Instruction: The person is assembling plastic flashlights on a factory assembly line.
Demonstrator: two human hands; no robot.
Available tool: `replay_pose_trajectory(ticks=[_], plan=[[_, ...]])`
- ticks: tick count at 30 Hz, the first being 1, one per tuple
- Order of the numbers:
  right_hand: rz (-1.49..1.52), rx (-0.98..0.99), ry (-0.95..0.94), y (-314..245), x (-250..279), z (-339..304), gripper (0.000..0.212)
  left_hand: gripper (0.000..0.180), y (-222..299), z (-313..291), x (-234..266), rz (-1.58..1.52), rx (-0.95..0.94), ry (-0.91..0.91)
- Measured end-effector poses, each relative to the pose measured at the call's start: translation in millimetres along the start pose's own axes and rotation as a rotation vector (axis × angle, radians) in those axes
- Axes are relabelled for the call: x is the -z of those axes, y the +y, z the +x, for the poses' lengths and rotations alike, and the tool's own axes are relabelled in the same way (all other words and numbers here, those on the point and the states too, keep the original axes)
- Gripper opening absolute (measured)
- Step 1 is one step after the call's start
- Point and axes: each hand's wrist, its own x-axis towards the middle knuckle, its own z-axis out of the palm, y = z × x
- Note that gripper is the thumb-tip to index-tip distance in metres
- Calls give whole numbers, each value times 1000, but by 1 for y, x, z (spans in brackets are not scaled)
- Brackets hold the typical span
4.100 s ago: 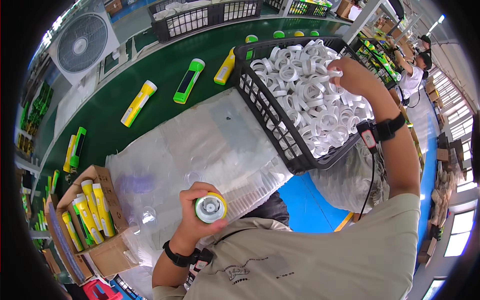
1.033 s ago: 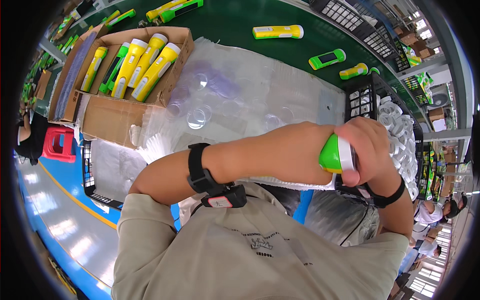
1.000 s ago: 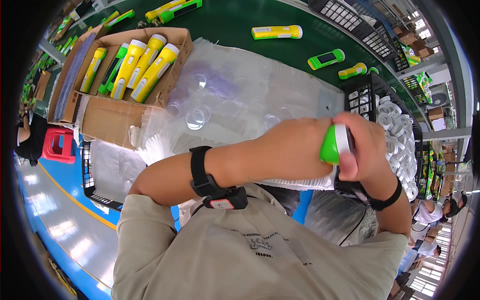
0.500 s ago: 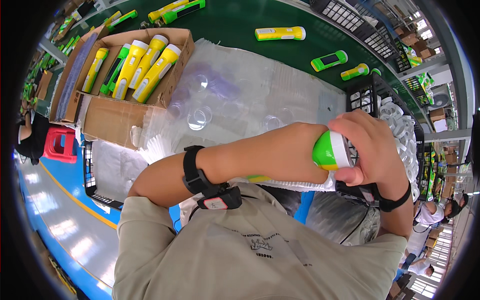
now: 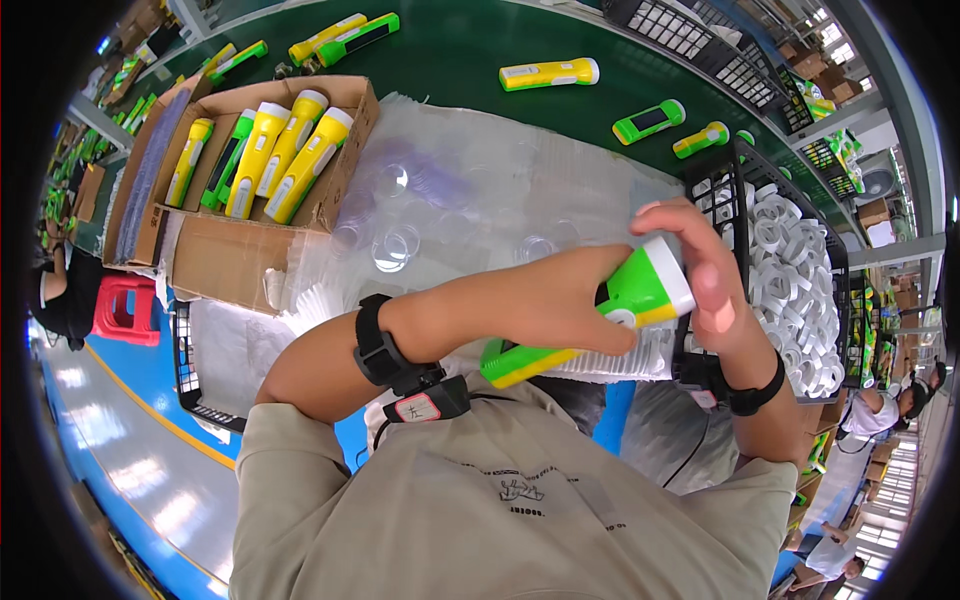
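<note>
A green and yellow flashlight [image 5: 640, 286] with a white ring round its head lies tilted in front of my chest. My left hand [image 5: 575, 298] is wrapped round its body, hiding the middle of it. The tail end shows below the left wrist. Beside the white head my right hand [image 5: 703, 268] has its fingers stretched and apart, with the palm side close to the ring; whether it touches the ring I cannot tell. Several clear round discs [image 5: 396, 248] lie on the plastic-covered work surface [image 5: 490, 150] beyond my left forearm.
At the right stands a black crate [image 5: 742, 180] full of white rings [image 5: 785, 270]. A cardboard box [image 5: 235, 260] with several flashlights sits at the left. More flashlights, one of them yellow [image 5: 550, 74], lie on the green belt [image 5: 450, 70] behind. A red stool [image 5: 126, 310] stands on the floor.
My right hand has loosened from round the flashlight's white ring and its fingers have spread. The flashlight has turned so that more of its green head and tail shows.
</note>
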Motion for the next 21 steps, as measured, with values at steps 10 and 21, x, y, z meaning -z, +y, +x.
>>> replay_pose_trajectory(ticks=[10, 21], plan=[[474, -4, 131, -28, -24, -20, 79, 44, 24, -10, -23, 77, 95, -27], [512, 55, 308, 4, -37, -32, 97, 60, 25, -31, -17, 1307, -323, 607]])
